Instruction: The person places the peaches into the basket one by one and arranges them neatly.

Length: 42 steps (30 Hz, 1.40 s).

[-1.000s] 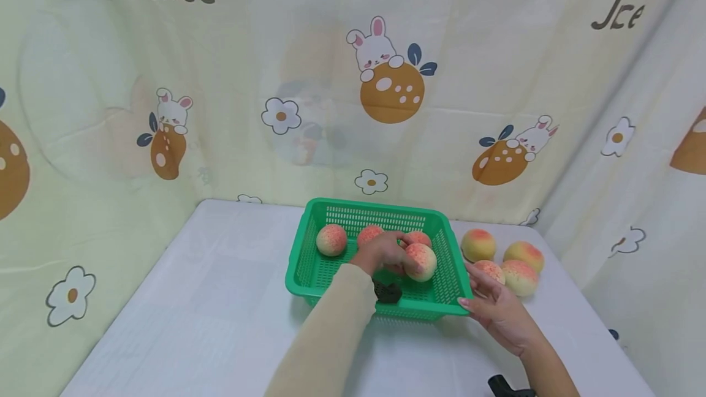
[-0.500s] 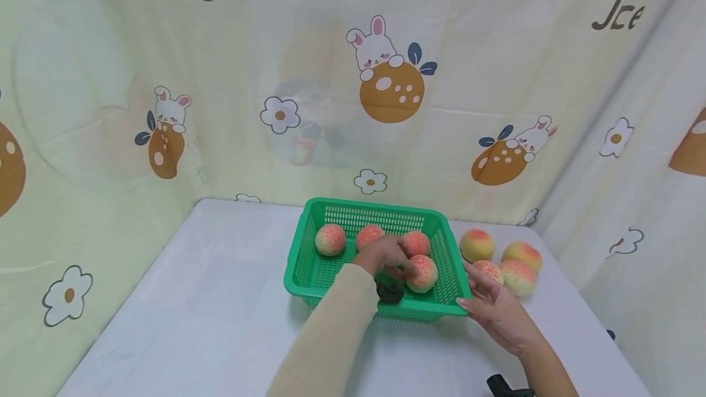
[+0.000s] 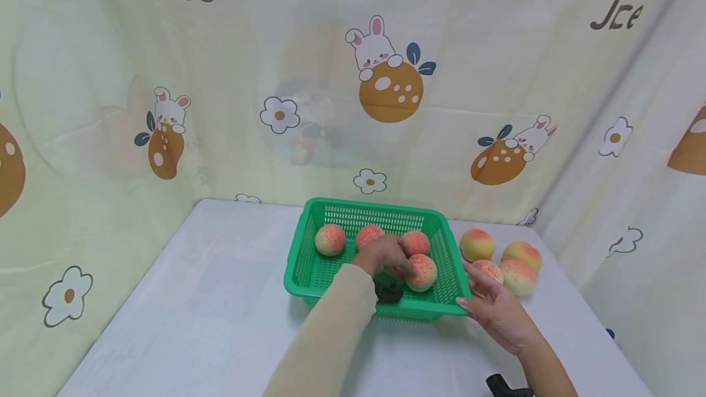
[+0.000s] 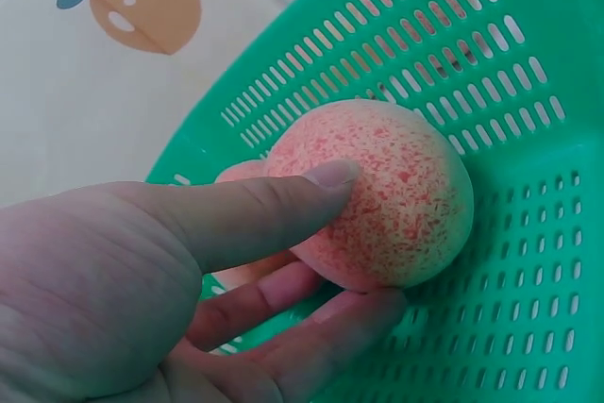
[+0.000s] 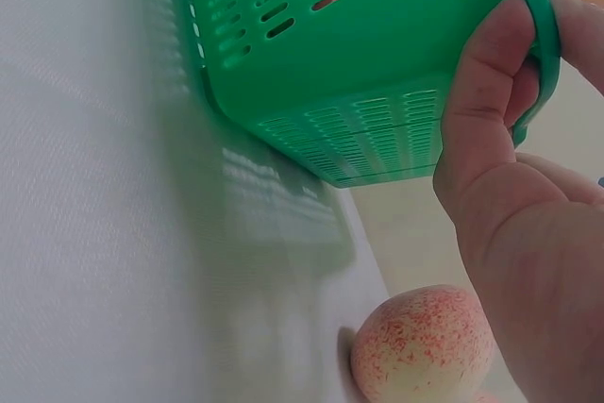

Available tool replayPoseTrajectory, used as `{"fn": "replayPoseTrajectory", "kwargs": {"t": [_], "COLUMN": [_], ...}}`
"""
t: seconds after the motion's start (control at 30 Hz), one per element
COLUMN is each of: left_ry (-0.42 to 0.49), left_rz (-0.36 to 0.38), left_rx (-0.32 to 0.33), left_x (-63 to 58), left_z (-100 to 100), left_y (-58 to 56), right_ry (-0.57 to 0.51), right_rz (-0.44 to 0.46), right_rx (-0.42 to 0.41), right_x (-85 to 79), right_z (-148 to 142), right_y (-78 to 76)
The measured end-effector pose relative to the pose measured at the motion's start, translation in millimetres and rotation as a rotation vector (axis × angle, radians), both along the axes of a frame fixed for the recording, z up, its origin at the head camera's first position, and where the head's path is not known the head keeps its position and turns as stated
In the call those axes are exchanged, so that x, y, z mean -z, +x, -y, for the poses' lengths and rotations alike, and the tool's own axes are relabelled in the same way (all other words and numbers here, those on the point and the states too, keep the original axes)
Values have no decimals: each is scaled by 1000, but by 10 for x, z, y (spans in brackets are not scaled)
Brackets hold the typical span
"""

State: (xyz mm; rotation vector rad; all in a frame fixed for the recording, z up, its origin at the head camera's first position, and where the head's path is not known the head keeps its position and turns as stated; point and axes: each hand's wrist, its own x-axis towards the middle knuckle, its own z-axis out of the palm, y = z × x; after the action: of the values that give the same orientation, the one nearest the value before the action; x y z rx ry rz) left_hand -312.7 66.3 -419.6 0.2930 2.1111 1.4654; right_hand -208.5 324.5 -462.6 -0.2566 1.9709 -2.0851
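Observation:
A green plastic basket (image 3: 298, 274) stands on the table with several peaches inside. My left hand (image 3: 386, 254) reaches into its right half and holds a pink-speckled peach (image 3: 423, 274) low in the basket. In the left wrist view the thumb lies across the top of that peach (image 4: 406, 205) and the fingers curl along its lower side. Right behind it sits a second peach (image 3: 416, 242). At the basket's front right corner my right hand (image 3: 499, 317) grips the rim, thumb on one side and fingers on the other, as the right wrist view shows.
Several more peaches lie on the white table (image 3: 220, 299) right of the basket, among them a yellowish one (image 3: 477, 245) and a pink-and-cream one (image 3: 517, 277). Inside the basket, another peach (image 3: 330, 240) rests at the left. A printed curtain (image 3: 231, 78) hangs behind the table.
Over the last second the peach in my left hand has come down a little inside the basket, showing more of its pink side. My right hand stays at the rim.

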Motion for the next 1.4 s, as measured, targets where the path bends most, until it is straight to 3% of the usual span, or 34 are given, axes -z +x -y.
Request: {"fn": "replayPoseTrajectory", "kwargs": {"t": [0.5,0.8,0.93,1.1,1.4], "left_ry": [44,96,138,167,61], "left_rz": [-23,-124,-166,-273,-437], "left_rx": [9,15,5,-32,-81], "left_x": [-61,-103,-143,-152,-70], "left_z": [155,348,430,567,955], "left_y": [-28,36,104,227,484], "right_ry": [-21,-46,-57,-64,-49], "right_rz": [-7,-17,-25,-30,5], "right_rx": [-7,-19,-19,-13,15], "right_x": [18,42,40,50,49], "right_z": [3,5,-6,-17,-10], "right_y": [6,4,8,10,0]}}
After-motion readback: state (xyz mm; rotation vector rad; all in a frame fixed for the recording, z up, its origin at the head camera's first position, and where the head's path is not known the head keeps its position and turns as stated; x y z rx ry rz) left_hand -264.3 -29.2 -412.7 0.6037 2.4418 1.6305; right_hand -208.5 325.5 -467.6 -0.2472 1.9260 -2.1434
